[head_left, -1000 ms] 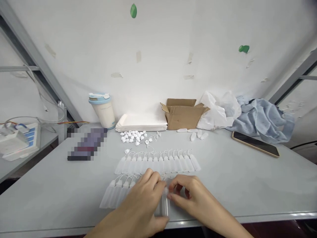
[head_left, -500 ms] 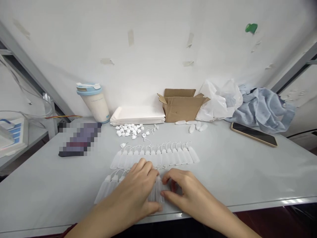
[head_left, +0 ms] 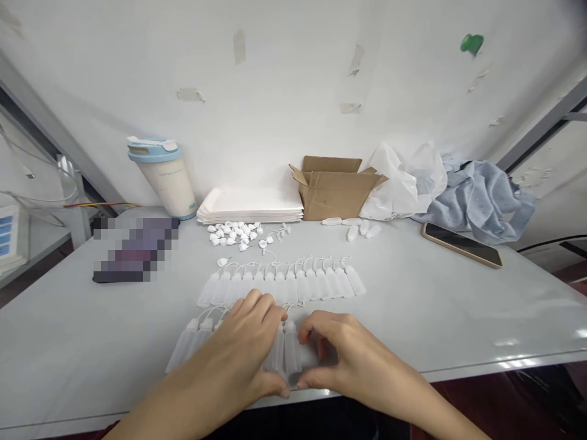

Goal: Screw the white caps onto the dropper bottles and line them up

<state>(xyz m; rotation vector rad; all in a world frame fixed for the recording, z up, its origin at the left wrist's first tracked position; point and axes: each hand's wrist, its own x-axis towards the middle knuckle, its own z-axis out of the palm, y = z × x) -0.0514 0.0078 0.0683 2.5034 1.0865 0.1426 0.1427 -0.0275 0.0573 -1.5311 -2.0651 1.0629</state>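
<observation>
Small translucent plastic squeeze bottles with thin tethers at their necks lie in two rows. The front row [head_left: 183, 346] runs beneath my left hand [head_left: 250, 342], which covers its middle; the hand's fingers are bent over the bottles and its thumb is spread away. My right hand [head_left: 339, 351] curves open beside the row's right end bottle [head_left: 291, 351], fingertips near its neck and thumb near its base. Whether those tips touch it I cannot tell. The farther row [head_left: 279, 286] lies just beyond my hands.
White caps [head_left: 233, 233] lie piled behind the rows, near several loose small white tubes [head_left: 353, 229]. Along the wall stand a tumbler [head_left: 167, 183], stacked white trays [head_left: 252, 206], an open cardboard box [head_left: 337, 192], a plastic bag [head_left: 403, 183] and blue cloth [head_left: 486, 198]. A phone [head_left: 461, 244] lies right.
My right thumb has moved down and off the end bottle's side, widening the gap to the fingers. My left hand stays over the row. The whole view has shifted slightly.
</observation>
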